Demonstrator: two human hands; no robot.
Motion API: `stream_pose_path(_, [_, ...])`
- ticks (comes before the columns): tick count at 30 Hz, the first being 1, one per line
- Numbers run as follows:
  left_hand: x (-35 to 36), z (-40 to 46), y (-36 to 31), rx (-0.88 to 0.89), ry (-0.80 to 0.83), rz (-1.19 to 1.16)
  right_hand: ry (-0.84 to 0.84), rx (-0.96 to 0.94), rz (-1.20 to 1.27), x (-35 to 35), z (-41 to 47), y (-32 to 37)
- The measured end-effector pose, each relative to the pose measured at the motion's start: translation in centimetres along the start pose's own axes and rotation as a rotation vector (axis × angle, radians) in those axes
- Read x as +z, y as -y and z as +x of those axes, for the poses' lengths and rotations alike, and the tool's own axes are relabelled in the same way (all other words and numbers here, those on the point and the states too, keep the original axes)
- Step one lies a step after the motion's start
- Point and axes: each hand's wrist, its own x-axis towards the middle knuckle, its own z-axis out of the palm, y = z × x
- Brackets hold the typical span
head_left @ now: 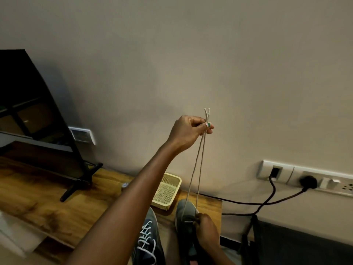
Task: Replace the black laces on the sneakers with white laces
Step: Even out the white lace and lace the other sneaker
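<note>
White lace (pixel 198 169) ends pinched in raised left hand (pixel 188 131), right hand (pixel 207 231) gripping sneaker (pixel 184 213) beside yellow basket (pixel 167 190).

White lace (pixel 198 159), grey sneakers (pixel 184 209), pale yellow perforated basket (pixel 168 190), black cables (pixel 248 202).

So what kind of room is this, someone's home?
Probably a living room at home: a television stands on a wooden table against a plain wall, beside wall sockets with plugged cables.
</note>
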Motion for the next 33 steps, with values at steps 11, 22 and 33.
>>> stream_pose_path(11, [0.0,0.4,0.3,0.002,-0.004,-0.04,0.022,-0.009,-0.063,0.2,1.6,0.2])
stream_pose_path(22, [0.1,0.6,0.3,0.02,-0.069,-0.065,-0.007,0.035,-0.065,0.2,1.3,0.2])
stream_pose_path(33, [-0.4,0.8,0.1,0.016,-0.048,-0.068,-0.456,-0.021,0.775,-9.1,0.8,6.8])
